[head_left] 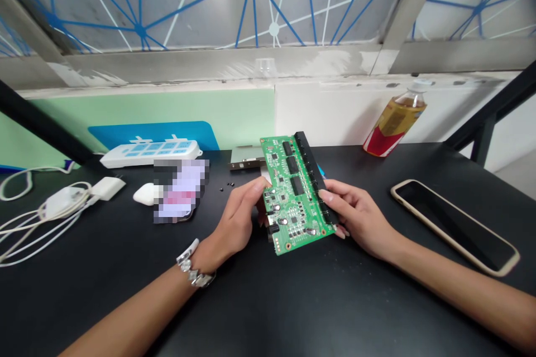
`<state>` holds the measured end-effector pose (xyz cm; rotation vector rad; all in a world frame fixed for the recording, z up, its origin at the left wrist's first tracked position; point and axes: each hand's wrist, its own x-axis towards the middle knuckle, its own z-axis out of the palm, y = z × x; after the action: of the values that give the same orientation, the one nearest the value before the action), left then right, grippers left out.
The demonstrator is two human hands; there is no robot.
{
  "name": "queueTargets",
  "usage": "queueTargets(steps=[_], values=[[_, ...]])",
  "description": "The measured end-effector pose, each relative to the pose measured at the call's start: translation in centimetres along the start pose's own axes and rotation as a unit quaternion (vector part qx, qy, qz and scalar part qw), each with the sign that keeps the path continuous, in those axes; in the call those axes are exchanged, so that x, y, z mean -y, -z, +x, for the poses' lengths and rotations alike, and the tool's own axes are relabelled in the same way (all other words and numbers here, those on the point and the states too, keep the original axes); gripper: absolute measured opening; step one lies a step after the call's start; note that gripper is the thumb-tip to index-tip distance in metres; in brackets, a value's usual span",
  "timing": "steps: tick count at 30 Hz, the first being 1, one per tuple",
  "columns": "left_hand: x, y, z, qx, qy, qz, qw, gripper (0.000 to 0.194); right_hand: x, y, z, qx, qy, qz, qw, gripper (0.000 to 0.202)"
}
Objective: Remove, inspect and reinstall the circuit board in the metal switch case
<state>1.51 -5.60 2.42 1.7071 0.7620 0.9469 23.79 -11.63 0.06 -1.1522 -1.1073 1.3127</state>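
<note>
A green circuit board (293, 189) with a row of black ports along its right edge is held above the black table (293, 301), tilted toward me. My left hand (238, 217) grips its left edge, thumb on the component side. My right hand (355, 212) holds the right edge at the black ports. A bracelet sits on my left wrist.
A metal plate (245, 159) lies flat behind the board, with small black screws (226, 186) beside it. A smartphone (454, 223) lies at the right, a drink bottle (393, 122) behind it. At the left are a power strip (151, 152), white chargers and cables (62, 201), and a white earbud case (144, 193).
</note>
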Motion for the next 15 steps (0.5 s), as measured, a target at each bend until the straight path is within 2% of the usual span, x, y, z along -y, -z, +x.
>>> queueTargets(steps=[3, 5, 7, 8, 10, 12, 14, 15], values=[[0.5, 0.7, 0.4, -0.025, -0.028, 0.031, 0.999, 0.04, -0.2, 0.3, -0.1, 0.021, 0.003, 0.024, 0.999, 0.039], [0.8, 1.6, 1.0, -0.097, -0.094, 0.096, 0.986, 0.03, -0.3, 0.5, -0.1, 0.03, 0.004, 0.038, 0.999, 0.038], [0.9, 2.7, 1.6, -0.174, -0.204, 0.21, 0.94, 0.017, -0.3, 0.5, -0.1, 0.032, -0.001, 0.049, 0.998, 0.037], [0.9, 3.2, 1.8, -0.173, -0.265, 0.276, 0.908, 0.027, -0.3, 0.4, 0.0, 0.031, -0.006, 0.054, 0.998, 0.038], [0.5, 4.0, 2.2, -0.106, -0.351, 0.379, 0.85, 0.043, -0.2, 0.3, 0.0, 0.029, -0.022, 0.064, 0.997, 0.038], [0.1, 4.3, 2.2, -0.017, -0.399, 0.431, 0.809, 0.046, 0.1, 0.2, 0.0, 0.028, -0.037, 0.075, 0.996, 0.037], [-0.3, 4.2, 1.9, 0.042, -0.416, 0.446, 0.791, 0.043, 0.4, 0.1, 0.0, 0.028, -0.041, 0.086, 0.995, 0.035], [-0.5, 4.1, 1.7, 0.059, -0.413, 0.447, 0.791, 0.041, 0.5, 0.2, -0.1, 0.029, -0.037, 0.088, 0.995, 0.034]])
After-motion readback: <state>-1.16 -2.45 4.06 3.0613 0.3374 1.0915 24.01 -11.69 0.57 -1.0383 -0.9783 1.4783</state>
